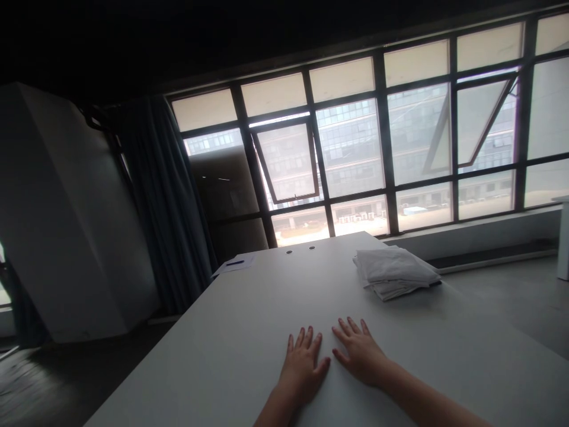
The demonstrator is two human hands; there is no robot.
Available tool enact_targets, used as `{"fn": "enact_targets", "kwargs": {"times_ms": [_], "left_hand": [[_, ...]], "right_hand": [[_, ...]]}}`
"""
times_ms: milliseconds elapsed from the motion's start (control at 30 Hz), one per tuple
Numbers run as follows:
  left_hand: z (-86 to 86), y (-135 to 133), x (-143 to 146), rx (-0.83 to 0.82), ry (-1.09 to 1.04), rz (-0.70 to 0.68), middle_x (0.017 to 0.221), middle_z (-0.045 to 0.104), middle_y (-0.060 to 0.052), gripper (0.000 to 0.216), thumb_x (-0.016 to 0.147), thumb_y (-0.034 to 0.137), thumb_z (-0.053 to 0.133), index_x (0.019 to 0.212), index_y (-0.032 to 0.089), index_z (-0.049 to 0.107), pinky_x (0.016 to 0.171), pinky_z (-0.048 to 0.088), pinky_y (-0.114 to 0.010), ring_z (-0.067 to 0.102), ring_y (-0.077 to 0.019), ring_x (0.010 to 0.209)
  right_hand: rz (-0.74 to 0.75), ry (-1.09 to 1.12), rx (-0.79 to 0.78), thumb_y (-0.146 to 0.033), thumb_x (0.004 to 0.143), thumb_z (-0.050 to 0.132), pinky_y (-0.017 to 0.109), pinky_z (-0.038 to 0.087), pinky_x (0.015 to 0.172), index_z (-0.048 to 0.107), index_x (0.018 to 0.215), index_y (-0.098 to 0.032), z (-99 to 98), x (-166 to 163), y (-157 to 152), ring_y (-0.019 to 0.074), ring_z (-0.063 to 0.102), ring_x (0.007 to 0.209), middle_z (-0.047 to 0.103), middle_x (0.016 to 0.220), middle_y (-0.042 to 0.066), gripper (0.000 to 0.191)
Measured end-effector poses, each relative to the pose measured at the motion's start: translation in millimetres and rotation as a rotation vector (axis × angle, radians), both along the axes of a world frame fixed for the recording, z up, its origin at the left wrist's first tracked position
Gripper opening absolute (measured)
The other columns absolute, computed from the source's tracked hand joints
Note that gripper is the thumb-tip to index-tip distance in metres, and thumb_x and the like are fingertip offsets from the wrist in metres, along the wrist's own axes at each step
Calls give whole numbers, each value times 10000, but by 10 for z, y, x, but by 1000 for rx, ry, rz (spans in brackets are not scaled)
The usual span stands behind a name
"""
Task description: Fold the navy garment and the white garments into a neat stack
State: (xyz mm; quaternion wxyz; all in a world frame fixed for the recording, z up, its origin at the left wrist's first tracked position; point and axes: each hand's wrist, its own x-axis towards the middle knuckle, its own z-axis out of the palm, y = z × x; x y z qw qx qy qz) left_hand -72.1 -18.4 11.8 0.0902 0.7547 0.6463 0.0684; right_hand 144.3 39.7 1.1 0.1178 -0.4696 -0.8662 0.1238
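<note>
Both of my hands rest palm down on a white table [213, 362], side by side and a little apart. My left hand [303, 363] lies flat with its fingers spread and holds nothing. To its right, my right hand [361, 351] is also flat, fingers apart, with nothing in it. Beyond the right hand, at the table's right side, sits a stack of folded white cloth [395, 270]. It touches neither hand. A thin dark edge shows under the stack's right corner.
At the far left of the table lie a sheet of paper [246, 262] and a dark pen [235, 263]. Two round holes [312, 248] are near the far edge. Behind stand windows [351, 148], a blue curtain [155, 201] and a pale pillar [66, 213].
</note>
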Motion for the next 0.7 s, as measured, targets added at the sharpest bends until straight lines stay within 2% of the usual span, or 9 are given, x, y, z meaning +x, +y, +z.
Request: {"fn": "enact_targets", "kwargs": {"times_ms": [700], "left_hand": [[-3,0,-10,5,-16,4,1737,220,-47,735,997,690,269,1626,322,358,1300,24,-561,124,-277,1618]], "right_hand": [[2,6,-6,-660,988,384,660,35,1247,465,1579,-255,20,7,-6,404,207,1577,327,1691,152,721]]}}
